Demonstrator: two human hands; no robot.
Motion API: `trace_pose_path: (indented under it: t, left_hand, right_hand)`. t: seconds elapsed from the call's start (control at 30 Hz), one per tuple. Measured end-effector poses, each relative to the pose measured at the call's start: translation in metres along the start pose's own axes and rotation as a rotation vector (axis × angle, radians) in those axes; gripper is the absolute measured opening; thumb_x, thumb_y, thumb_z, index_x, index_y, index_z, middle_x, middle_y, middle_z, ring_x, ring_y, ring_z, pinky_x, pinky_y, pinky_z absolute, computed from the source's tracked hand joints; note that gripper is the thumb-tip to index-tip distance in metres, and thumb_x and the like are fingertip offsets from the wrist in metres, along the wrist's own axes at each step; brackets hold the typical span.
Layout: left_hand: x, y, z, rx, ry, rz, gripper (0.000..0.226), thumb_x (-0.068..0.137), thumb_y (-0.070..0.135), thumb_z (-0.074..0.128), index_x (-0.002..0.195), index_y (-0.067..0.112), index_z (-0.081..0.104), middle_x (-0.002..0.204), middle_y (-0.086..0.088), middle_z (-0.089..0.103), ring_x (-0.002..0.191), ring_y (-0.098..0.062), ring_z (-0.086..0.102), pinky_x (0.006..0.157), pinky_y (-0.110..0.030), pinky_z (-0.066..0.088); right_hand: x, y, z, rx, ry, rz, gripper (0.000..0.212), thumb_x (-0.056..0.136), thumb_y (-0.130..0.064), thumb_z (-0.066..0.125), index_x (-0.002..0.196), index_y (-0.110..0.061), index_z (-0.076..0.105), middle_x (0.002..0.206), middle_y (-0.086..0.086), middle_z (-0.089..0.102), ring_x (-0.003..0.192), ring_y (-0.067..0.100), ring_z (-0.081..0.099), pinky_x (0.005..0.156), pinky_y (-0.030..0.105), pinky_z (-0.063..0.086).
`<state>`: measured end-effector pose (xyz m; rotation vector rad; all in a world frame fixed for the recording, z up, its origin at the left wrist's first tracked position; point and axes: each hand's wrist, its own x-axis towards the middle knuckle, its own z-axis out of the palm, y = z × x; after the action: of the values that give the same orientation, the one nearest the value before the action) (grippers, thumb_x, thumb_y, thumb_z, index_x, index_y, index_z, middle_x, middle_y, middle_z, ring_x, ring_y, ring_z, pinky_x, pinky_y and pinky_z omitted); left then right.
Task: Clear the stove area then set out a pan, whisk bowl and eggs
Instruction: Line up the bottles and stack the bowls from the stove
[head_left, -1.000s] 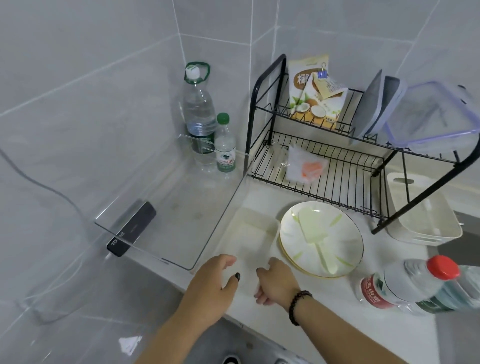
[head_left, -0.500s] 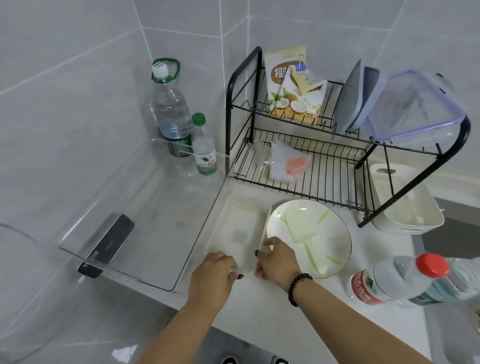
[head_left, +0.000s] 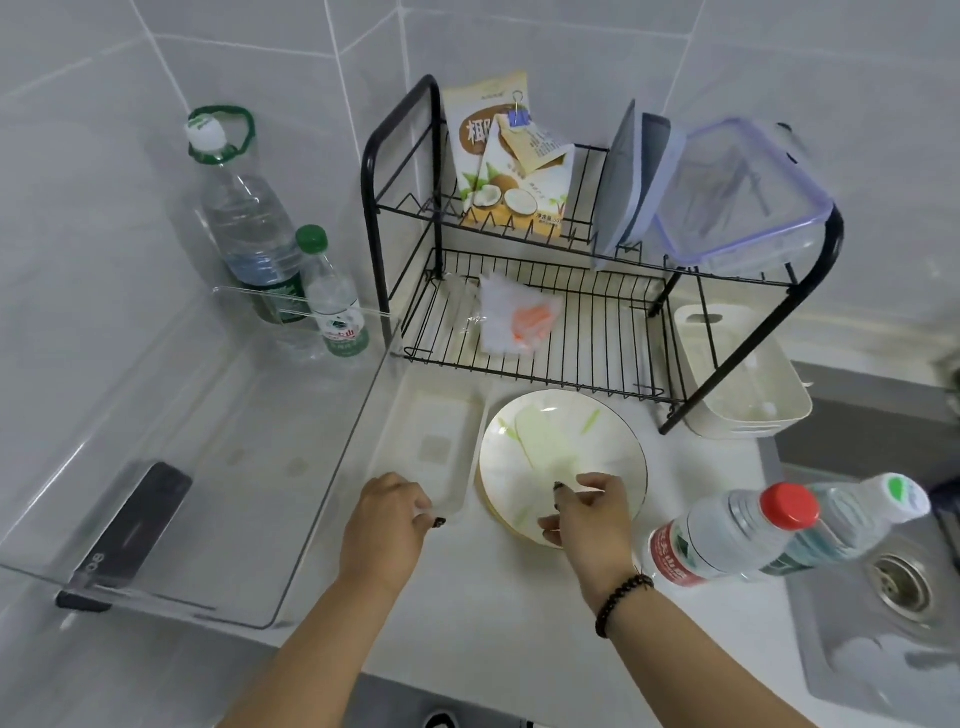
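Head view: the left hand (head_left: 387, 525) curls its fingers over the near rim of a white tray (head_left: 431, 441) on the white surface (head_left: 498, 597). The right hand (head_left: 592, 517) pinches the near edge of the plate (head_left: 550, 452), which lies just right of the tray. Behind them stands a black rack (head_left: 571, 332) holding a snack bag (head_left: 511, 166) and a clear lidded box (head_left: 743, 197). 2 bottles (head_left: 291, 249) stand in the corner; 2 more (head_left: 769, 530) lie beside the sink (head_left: 893, 587).
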<state>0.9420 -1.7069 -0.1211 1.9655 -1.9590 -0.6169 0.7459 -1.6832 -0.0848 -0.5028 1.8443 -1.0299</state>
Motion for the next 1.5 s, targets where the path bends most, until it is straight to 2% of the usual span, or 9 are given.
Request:
trace_pose_path:
  t: [0.23,0.37,0.5,0.6,0.7,0.83,0.97,1.2,1.5]
  left_hand:
    - [-0.003,0.029,-0.015,0.219,-0.115,-0.022,0.043,0.091,0.019,0.059,0.132,0.025,0.048,0.130,0.005,0.045,0.126,-0.015,0.041,0.081,-0.026,0.048]
    - [0.003,0.067,-0.018,0.144,-0.053,0.073,0.040,0.092,0.025,0.053,0.132,0.025,0.048,0.130,0.007,0.046,0.125,-0.015,0.040,0.088,-0.028,0.046]
    - [0.016,0.092,-0.006,0.081,-0.077,0.154,0.038,0.092,0.026,0.052,0.130,0.026,0.050,0.128,0.008,0.049,0.125,-0.014,0.040,0.090,-0.027,0.042]
    - [0.021,0.099,0.007,0.053,-0.148,0.176,0.035,0.093,0.025,0.052,0.128,0.025,0.053,0.128,0.009,0.053,0.124,-0.013,0.044,0.091,-0.028,0.044]
    - [0.023,0.102,0.021,-0.025,-0.254,0.148,0.031,0.092,0.023,0.055,0.122,0.022,0.057,0.122,0.005,0.060,0.112,-0.014,0.057,0.089,-0.032,0.049]
    - [0.021,0.107,0.031,-0.158,-0.306,0.050,0.026,0.090,0.021,0.058,0.116,0.019,0.062,0.113,0.004,0.065,0.100,-0.013,0.063,0.089,-0.030,0.051]
    - [0.017,0.103,0.030,-0.282,-0.295,-0.025,0.023,0.090,0.016,0.057,0.111,0.020,0.064,0.106,0.006,0.066,0.093,-0.009,0.063,0.083,-0.024,0.051]
    - [0.017,0.095,0.029,-0.526,-0.297,-0.140,0.015,0.091,0.018,0.057,0.096,0.029,0.066,0.099,0.008,0.071,0.090,-0.006,0.067,0.082,-0.026,0.053]
    - [0.033,0.122,0.047,-0.728,-0.360,-0.297,0.020,0.083,0.012,0.072,0.102,0.013,0.067,0.090,0.003,0.068,0.083,-0.008,0.064,0.070,-0.016,0.046]
  right_hand:
    - [0.017,0.011,-0.030,-0.026,0.156,0.101,0.040,0.088,-0.012,0.059,0.114,-0.018,0.029,0.090,0.016,0.059,0.064,0.030,0.060,0.059,0.036,0.057]
    - [0.030,0.028,-0.032,-0.181,0.177,0.132,0.036,0.085,-0.017,0.056,0.101,-0.001,0.029,0.078,0.015,0.050,0.065,0.028,0.047,0.059,0.034,0.046]
    - [0.035,0.029,-0.034,-0.264,0.136,0.087,0.029,0.075,-0.009,0.051,0.101,-0.013,0.041,0.091,0.016,0.060,0.073,0.033,0.060,0.065,0.044,0.056]
    - [0.032,0.026,-0.033,-0.319,0.106,0.052,0.050,0.076,-0.011,0.053,0.124,-0.013,0.039,0.099,0.016,0.062,0.089,0.035,0.063,0.072,0.044,0.057]
    - [0.024,0.024,-0.031,-0.426,0.040,-0.046,0.074,0.087,-0.013,0.054,0.148,-0.015,0.012,0.090,0.012,0.062,0.077,0.021,0.060,0.055,0.025,0.044]
    - [0.033,0.013,-0.030,-0.713,-0.083,-0.128,0.045,0.093,-0.024,0.053,0.135,-0.014,0.040,0.123,0.008,0.055,0.104,0.022,0.058,0.079,0.027,0.047]
    - [0.046,0.000,-0.030,-0.914,-0.160,-0.101,0.029,0.094,-0.027,0.051,0.117,-0.010,0.052,0.115,0.007,0.058,0.101,0.025,0.060,0.078,0.028,0.048]
    - [0.029,0.007,-0.033,-0.239,-0.216,-0.033,0.012,0.091,-0.017,0.059,0.083,-0.009,0.058,0.059,0.001,0.053,0.041,0.014,0.056,0.043,0.022,0.041]
    - [0.015,0.004,-0.028,-0.033,-0.218,0.115,0.012,0.094,-0.008,0.051,0.083,-0.010,0.055,0.074,0.008,0.050,0.036,0.014,0.052,0.038,0.020,0.038]
